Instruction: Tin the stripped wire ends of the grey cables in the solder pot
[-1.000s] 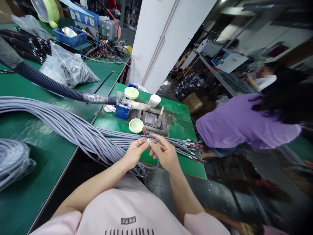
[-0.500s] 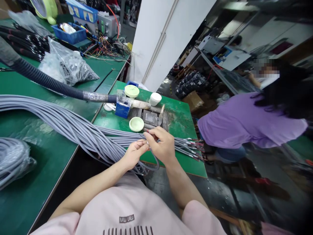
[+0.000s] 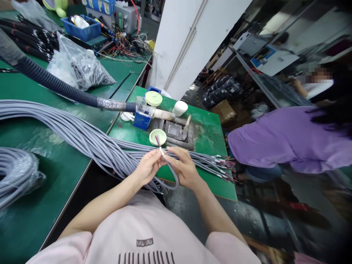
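Cable end between two bare hands, as I view it from my remote station. Nearest, the left hand (image 3: 148, 167) has thumb and fingertips closed on the neck of a grey cable (image 3: 174, 180), which curves back in a loop over the near edge of the green bench (image 3: 210, 187). The right hand (image 3: 184, 167) is part open, its thumb at the same neck; whether it grips, I cannot tell. The held end already has its coloured wires (image 3: 157, 140) exposed and a white band (image 3: 161, 150) at their base; I cannot judge whether the band is finished. Just beyond, a bundle of grey cables (image 3: 90, 141) crosses from the left, its right-hand ends (image 3: 228, 168) likewise bared, several with white pieces; how many remain unworked I cannot determine. Farther lie a pale green dish (image 3: 163, 136), a blue box (image 3: 142, 121), a metal plate (image 3: 174, 130) and a white tub (image 3: 180, 109). At right stands a person in purple (image 3: 286, 139).
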Demonstrator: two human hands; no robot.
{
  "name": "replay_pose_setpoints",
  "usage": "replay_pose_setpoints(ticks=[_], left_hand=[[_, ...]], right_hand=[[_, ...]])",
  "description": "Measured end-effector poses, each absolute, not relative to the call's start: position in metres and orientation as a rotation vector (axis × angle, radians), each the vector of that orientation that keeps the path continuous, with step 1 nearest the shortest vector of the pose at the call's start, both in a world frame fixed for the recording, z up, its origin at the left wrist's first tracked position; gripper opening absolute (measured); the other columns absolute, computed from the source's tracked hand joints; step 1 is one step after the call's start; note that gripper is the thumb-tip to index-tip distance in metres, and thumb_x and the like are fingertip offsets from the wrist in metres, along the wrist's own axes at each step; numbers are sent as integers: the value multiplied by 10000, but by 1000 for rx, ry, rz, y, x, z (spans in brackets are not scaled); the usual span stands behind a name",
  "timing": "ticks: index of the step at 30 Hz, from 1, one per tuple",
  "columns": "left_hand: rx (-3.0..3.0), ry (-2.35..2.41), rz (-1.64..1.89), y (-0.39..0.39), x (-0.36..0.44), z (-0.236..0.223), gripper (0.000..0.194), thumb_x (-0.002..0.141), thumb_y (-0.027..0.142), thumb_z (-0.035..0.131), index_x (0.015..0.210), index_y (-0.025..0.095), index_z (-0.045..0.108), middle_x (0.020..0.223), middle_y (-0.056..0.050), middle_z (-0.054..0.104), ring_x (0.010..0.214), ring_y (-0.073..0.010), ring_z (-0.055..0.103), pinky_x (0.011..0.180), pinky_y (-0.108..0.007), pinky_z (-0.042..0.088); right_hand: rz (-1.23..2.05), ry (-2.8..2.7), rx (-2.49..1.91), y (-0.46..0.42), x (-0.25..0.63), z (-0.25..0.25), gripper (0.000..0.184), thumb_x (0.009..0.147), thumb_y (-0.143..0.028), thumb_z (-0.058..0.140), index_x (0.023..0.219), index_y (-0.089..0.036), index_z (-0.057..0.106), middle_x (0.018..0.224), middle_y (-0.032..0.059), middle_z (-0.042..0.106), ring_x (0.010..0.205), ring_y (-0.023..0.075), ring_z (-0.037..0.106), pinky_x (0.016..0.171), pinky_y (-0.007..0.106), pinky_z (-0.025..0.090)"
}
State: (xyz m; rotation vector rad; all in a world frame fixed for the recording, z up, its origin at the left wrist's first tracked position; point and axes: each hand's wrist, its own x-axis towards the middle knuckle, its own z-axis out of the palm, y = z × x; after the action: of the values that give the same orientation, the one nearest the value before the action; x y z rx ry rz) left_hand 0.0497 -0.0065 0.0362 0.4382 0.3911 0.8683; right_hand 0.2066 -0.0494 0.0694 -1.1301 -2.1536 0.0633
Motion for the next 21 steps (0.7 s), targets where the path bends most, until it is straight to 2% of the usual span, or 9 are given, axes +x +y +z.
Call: replay_pose_setpoints(ticks=[3,6,9,14,21], left_hand=[[446,411,848,-6,48,38,354,672,456,800,786,145,674,689,-6,648,607,-97,577,638,-240,482],[685,516,916,-7,37,39,337,740,461,740,864,153,690,740,-30,696,704,-137,642,704,-263,496],[1198,707,1167,-7,18,37,236,820,381,669,914,168,706,802,-54,726,784,-174,659,768,-309,493],[1917,923,1574,-3,-6,19,95,866,215,602,900,198,689,827,-40,730,806,-177,643,787,-353,465],[2078,947,1655,1,-8,3,147,854,157,604,988,196,647,884,-49,722,880,-189,645,827,-372,454]], right_hand=[[36,-2184,-1057,-44,204,64,358,901,-235,565,1247,-310,621,1279,71,642,1246,246,531,987,453,488],[6,-2051,-1044,-32,205,69,349,910,-217,545,1243,-287,621,1172,66,695,1163,239,593,946,424,518],[-49,-1833,-1171,-12,211,75,260,919,-207,521,1122,-256,675,1045,62,720,1015,218,649,888,382,529],[51,-1692,-1303,26,218,68,184,932,-301,509,927,-232,680,866,45,724,874,205,656,807,359,525],[79,-1841,-1477,54,210,58,228,923,-360,494,851,-234,669,837,44,700,827,212,628,800,371,482]])
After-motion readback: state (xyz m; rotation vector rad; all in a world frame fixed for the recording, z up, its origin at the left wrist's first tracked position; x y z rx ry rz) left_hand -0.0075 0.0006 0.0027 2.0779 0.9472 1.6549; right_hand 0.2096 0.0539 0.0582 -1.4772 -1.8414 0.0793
